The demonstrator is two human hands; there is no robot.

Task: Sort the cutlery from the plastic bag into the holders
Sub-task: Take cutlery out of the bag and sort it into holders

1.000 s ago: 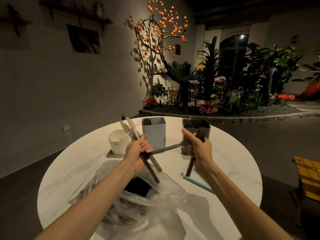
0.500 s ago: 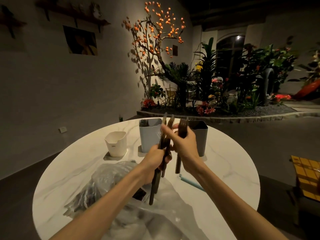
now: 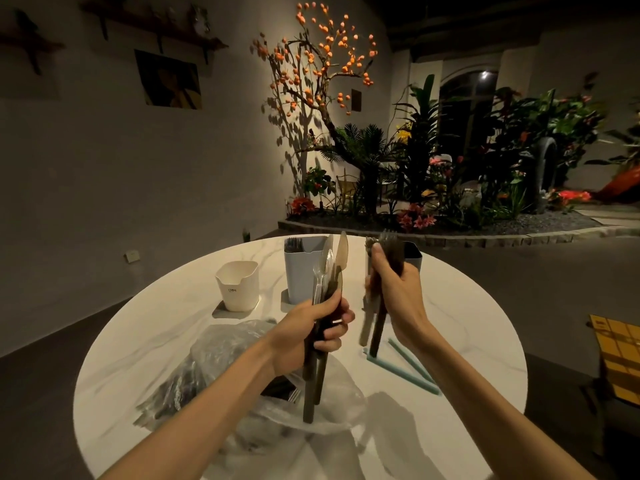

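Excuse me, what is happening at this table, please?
A person is sorting plastic cutlery. The left hand grips a bunch of knives and spoons above the plastic bag. The right hand grips a bunch of forks near the dark holder. The white holder and the grey holder stand behind.

Three holders stand across the far tabletop [image 3: 467,323]: a white holder [image 3: 237,285], a blue-grey holder [image 3: 300,271], a dark holder [image 3: 412,258]. The crumpled plastic bag [image 3: 221,362] fills my near left. Teal straws [image 3: 412,368] lie right. Bare marble stays open between bag and holders.
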